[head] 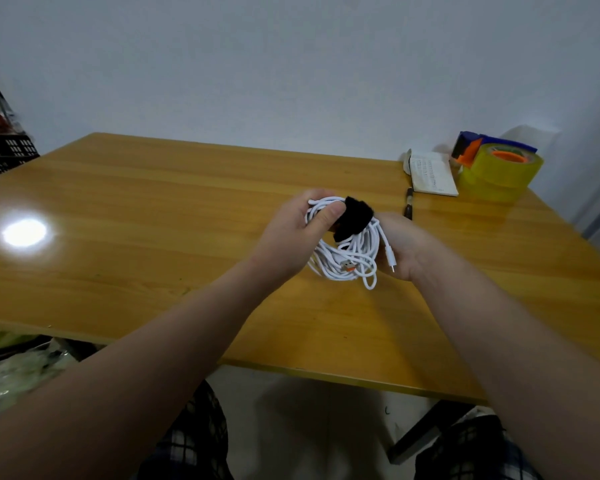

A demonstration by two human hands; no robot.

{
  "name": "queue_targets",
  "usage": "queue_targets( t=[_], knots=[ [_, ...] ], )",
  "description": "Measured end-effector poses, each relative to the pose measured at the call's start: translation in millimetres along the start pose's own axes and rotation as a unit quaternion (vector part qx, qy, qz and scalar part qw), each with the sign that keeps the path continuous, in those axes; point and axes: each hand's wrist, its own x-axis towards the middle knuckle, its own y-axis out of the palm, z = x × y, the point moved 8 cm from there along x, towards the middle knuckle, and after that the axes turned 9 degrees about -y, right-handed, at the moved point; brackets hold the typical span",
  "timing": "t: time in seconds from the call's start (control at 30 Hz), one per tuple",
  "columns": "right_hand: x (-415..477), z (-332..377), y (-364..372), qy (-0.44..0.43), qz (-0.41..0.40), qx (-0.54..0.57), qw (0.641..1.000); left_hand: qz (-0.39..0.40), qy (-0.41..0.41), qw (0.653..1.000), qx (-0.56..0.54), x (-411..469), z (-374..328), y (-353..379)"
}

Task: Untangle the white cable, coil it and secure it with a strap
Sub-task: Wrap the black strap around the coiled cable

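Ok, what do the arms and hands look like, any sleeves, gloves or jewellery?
The left forearm and right forearm are bare to the frame edge, with no sleeves in view. The left hand and right hand wear no gloves; no ring, watch or wristband shows on the visible parts. The only clothing seen is dark checked fabric over the legs.

Head-worn view, forward-down, apparently close.
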Motion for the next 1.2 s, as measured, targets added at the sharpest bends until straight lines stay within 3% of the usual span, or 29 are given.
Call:
queue_targets(
  t=[0.17, 0.23, 0.4, 0.5, 0.57, 0.63, 0.7, 0.8, 1.0, 1.13, 1.2],
  knots=[
    [-17.3, 11.0, 2.1, -0.095, 0.053, 0.010, 0.994, -0.030, -0.039, 0.999, 0.013, 6.0, 11.9, -9.7],
    [-21.9, 12.6, 0.6, -0.129, 0.033, 0.022, 0.991, -0.035, -0.060, 0.998, -0.006, 7.8, 16.5, -9.8],
    [-19.6, 7.2, 4.6, -0.114, -0.011, 0.046, 0.992, -0.040, -0.077, 0.996, 0.017, 11.3, 23.0, -4.9],
    [-19.3, 10.9, 4.9, -0.139, -0.041, -0.099, 0.984, -0.054, -0.078, 0.995, 0.029, 13.5, 27.8, -5.8],
    [-22.2, 24.3, 6.3, -0.218, -0.075, -0.253, 0.940, -0.073, -0.082, 0.994, 0.027, 13.9, 31.7, -8.1],
    [-29.9, 42.6, 10.3, -0.318, -0.115, -0.386, 0.858, -0.098, -0.084, 0.991, 0.019, 13.8, 35.9, -11.9],
    [-34.1, 48.7, 15.5, -0.357, -0.128, -0.455, 0.806, -0.120, -0.082, 0.989, 0.011, 13.2, 38.2, -14.5],
    [-28.7, 40.5, 18.6, -0.310, -0.136, -0.483, 0.808, -0.149, -0.077, 0.986, -0.005, 11.9, 40.0, -16.0],
    [-20.6, 41.9, 27.3, -0.315, -0.167, -0.488, 0.797, -0.153, -0.084, 0.985, -0.014, 11.0, 43.7, -11.5],
    [-35.3, 40.2, 49.2, -0.421, -0.128, -0.533, 0.723, -0.141, -0.150, 0.975, 0.088, 27.8, 57.3, -22.6],
    [-48.2, 42.0, 53.5, -0.473, -0.108, -0.497, 0.719, -0.122, -0.174, 0.960, 0.182, 37.5, 71.8, -29.7]
  ],
)
